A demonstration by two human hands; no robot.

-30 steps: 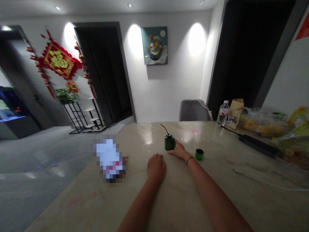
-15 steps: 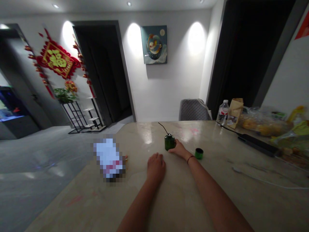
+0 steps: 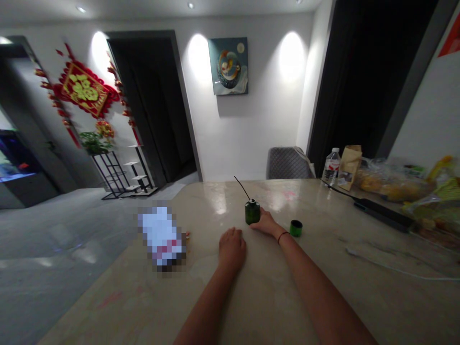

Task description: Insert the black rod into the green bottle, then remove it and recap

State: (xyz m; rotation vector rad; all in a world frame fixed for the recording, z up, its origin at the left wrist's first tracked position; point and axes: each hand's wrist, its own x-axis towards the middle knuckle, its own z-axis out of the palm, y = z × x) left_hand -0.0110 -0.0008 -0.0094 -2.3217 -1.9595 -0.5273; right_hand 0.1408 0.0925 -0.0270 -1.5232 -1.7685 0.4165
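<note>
Plastic water bottle, brown paper bag, plastic food bag, black power strip on stone counter.

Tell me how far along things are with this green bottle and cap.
Done: the green bottle stands upright on the stone counter, a thin black stem rising from its top, and the green cap sits apart from it. In hand: the right hand is against the bottle's side, not lifting it; the left hand rests on the counter, holding nothing visible. Left: the cap is off the bottle.
</note>
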